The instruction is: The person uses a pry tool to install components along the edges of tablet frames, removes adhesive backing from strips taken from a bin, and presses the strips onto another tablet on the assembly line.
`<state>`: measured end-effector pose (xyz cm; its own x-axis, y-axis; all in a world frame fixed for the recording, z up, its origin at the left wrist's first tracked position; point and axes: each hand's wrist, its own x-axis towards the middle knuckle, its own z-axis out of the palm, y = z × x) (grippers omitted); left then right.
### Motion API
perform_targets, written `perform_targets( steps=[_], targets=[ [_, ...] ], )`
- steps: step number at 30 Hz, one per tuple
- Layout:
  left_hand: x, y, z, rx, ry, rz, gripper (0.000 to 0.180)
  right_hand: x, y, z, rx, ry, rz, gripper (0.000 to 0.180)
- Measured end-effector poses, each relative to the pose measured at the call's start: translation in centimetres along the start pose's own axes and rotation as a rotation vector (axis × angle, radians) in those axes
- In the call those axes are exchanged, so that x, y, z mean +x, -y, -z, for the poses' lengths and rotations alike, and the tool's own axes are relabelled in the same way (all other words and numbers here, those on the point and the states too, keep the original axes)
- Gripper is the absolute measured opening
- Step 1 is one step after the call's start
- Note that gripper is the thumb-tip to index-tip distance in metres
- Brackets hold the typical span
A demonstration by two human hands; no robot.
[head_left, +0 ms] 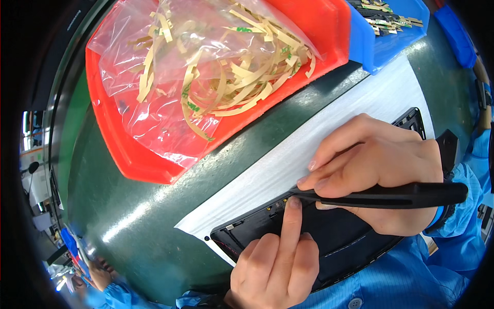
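Note:
A black, flat device housing (334, 234), like a tablet's back cover, lies on a white sheet in front of me. My right hand (378, 170) grips a pair of black tweezers (391, 198), whose tips meet the housing's far edge. Just beside those tips, the stretched index finger of my left hand (275, 268) presses on the same edge. Its other fingers are curled, with nothing visible in them. Small gold-coloured contacts (269, 208) show along the edge to the left of that finger.
Beyond the white sheet (247, 198) on the green table (154, 221) stands a red bin (128, 162) holding a clear bag of tan strips (252, 77). A blue bin (363, 46) with dark strips is at the far right. Other people's hands (100, 275) appear at the lower left.

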<state>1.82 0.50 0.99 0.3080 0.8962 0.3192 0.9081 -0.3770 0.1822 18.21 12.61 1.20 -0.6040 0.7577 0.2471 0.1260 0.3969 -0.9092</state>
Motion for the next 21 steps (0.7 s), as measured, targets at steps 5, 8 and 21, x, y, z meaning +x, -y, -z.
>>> perform_targets(
  steps=[5,8,21],
  targets=[
    [0.0,1.5,-2.2,0.036,-0.222,-0.118,0.009,0.1,0.2,-0.6,-0.003,-0.052,-0.003,0.017],
    [0.2,1.4,-2.8,0.006,-0.223,-0.106,0.01,0.5,-0.5,0.2,-0.066,0.027,0.014,0.017],
    [0.5,1.2,-2.6,0.058,-0.292,-0.148,0.002,-0.1,0.0,-0.6,-0.063,-0.046,0.081,0.014]
  ],
)
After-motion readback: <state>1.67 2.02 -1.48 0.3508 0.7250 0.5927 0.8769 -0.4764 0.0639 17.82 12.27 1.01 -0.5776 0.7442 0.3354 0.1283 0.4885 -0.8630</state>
